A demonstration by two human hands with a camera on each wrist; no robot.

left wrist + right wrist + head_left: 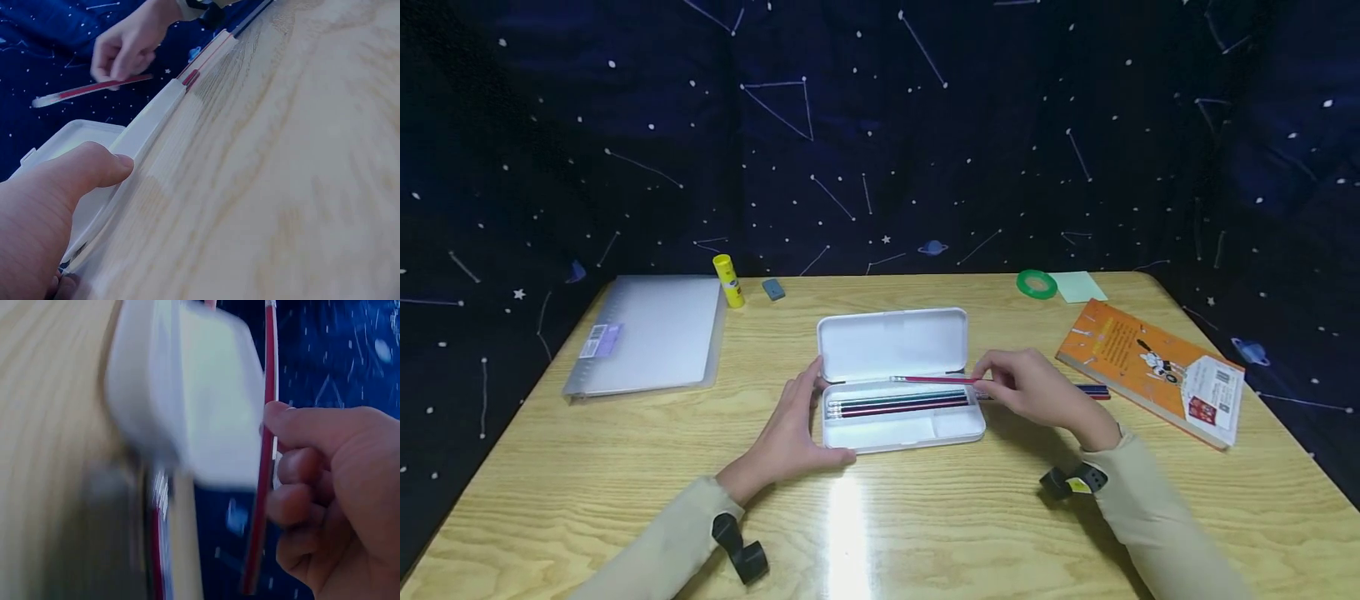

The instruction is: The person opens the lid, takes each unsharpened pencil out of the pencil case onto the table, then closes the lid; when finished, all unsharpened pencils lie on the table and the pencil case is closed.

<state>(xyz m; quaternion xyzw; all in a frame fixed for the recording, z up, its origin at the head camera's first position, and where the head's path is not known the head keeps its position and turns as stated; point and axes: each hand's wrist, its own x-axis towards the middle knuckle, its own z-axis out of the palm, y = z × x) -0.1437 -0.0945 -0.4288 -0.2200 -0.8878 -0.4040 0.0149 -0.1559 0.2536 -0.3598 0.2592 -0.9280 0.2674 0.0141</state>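
Note:
A white pencil case (880, 435) lies open on the table, lid tipped back. Several pencils (902, 406), teal and dark red, lie in its tray. My left hand (782, 437) holds the case by its left end, thumb (103, 164) on the front edge and fingers near the hinge side. Over the right end of the tray, my right hand (1033, 387) pinches a red pencil (270, 369) between thumb and fingers. Its eraser end points left, raised above the tray. More pencils (1093, 388) lie on the table to the right, partly hidden behind the right hand.
An orange book (1120, 350) lies at the right. Behind it are green tape (1036, 284) and a pale sticky note (1078, 287). A clear folder (647, 333), a yellow glue stick (728, 282) and a blue eraser (773, 289) sit at the back left.

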